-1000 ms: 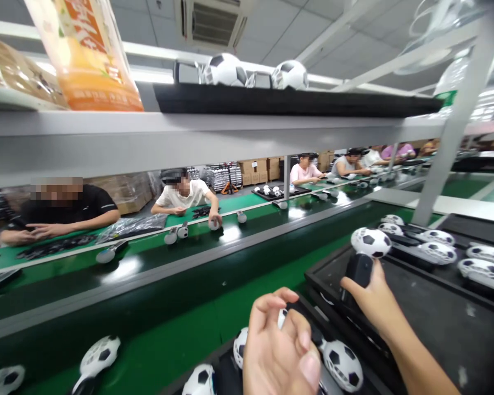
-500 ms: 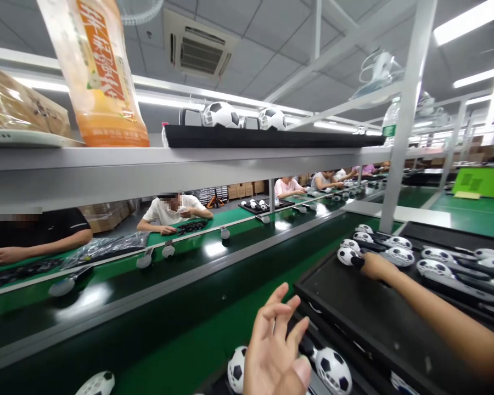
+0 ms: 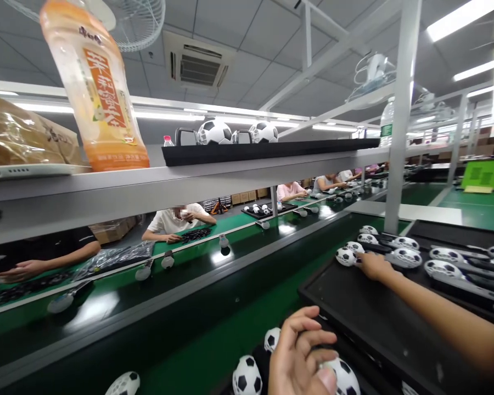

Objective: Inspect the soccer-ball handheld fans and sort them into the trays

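My right hand [image 3: 374, 266] rests at the near end of the rows on a black tray [image 3: 354, 299], its fingers against a small soccer-ball-patterned toy [image 3: 346, 256]. Its black handle is hidden under my fingers. More of these toys [image 3: 405, 257] lie in rows to the right. My left hand [image 3: 302, 351] is at the bottom edge, fingers curled, with its thumb in front of a larger patterned ball [image 3: 344, 377]. Two other patterned balls [image 3: 247, 376] [image 3: 272, 339] sit to its left. Whether it grips anything is hidden.
A green conveyor belt [image 3: 214, 323] runs beside the tray. A white shelf [image 3: 107, 192] above holds a tea bottle [image 3: 94, 88] and a black tray [image 3: 267, 152] with two balls. Across the line, co-workers [image 3: 175, 222] sit at another belt with small parts.
My right hand has come down from holding the toy up and now rests at the tray's rows. My left hand's spread fingers have curled. The view has tilted upward.
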Tool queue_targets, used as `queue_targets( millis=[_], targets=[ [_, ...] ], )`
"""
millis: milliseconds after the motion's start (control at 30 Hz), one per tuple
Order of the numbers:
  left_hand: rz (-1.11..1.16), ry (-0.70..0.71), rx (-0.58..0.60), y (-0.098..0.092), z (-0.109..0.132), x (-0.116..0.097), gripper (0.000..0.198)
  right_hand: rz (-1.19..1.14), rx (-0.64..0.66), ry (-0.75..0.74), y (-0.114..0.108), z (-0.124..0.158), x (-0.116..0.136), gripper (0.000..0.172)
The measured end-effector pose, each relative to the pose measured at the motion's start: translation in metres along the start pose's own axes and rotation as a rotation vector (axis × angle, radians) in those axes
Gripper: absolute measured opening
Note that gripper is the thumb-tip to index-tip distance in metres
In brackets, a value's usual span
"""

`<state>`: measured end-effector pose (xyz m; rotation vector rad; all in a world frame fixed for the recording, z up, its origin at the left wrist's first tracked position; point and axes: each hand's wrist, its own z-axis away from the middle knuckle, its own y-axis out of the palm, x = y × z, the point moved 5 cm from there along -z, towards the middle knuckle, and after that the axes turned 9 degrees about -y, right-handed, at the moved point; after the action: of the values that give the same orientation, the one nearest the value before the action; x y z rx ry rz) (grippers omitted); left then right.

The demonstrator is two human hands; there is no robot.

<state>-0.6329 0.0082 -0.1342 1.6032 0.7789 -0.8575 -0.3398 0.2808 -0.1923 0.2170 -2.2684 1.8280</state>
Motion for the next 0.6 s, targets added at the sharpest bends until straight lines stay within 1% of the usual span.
queue_targets(
  millis=[67, 100, 167, 200, 267, 333, 367, 400, 467, 533, 600],
  targets=[
    [-0.015, -0.013, -0.025, -0.002, -0.003, 0.003, 0.042, -0.048, -0.083, 0.021, -0.010, 0.004, 0.027, 0.041],
    [-0.024, -0.022, -0.044, -0.004, -0.004, 0.004, 0.042, -0.087, -0.124, -0.003, -0.016, 0.008, 0.045, 0.045],
    [-0.037, -0.038, -0.084, -0.007, -0.007, 0.007, 0.042, -0.200, -0.196, -0.112, -0.030, 0.024, 0.083, 0.054],
    [-0.040, -0.041, -0.103, -0.008, -0.008, 0.009, 0.042, -0.268, -0.226, -0.178, -0.037, 0.036, 0.103, 0.055],
    [-0.041, -0.031, -0.142, -0.010, -0.009, 0.011, 0.041, -0.418, -0.272, -0.300, -0.046, 0.070, 0.136, 0.052],
    [-0.044, -0.019, -0.183, -0.013, -0.010, 0.012, 0.038, -0.622, -0.313, -0.389, -0.046, 0.108, 0.157, 0.048],
    [-0.047, -0.014, -0.202, -0.015, -0.010, 0.012, 0.037, -0.810, -0.336, -0.401, -0.041, 0.126, 0.162, 0.047],
    [-0.051, -0.015, -0.216, -0.016, -0.011, 0.012, 0.035, -0.931, -0.320, -0.380, -0.031, 0.139, 0.164, 0.045],
    [-0.066, -0.024, -0.232, -0.018, -0.011, 0.012, 0.031, -1.078, -0.231, -0.295, -0.005, 0.154, 0.163, 0.042],
    [-0.084, -0.030, -0.245, -0.019, -0.012, 0.011, 0.029, -1.110, -0.134, -0.227, 0.018, 0.156, 0.160, 0.040],
    [-0.099, -0.035, -0.260, -0.020, -0.013, 0.012, 0.028, -1.163, -0.103, -0.203, 0.029, 0.150, 0.156, 0.039]
  ],
)
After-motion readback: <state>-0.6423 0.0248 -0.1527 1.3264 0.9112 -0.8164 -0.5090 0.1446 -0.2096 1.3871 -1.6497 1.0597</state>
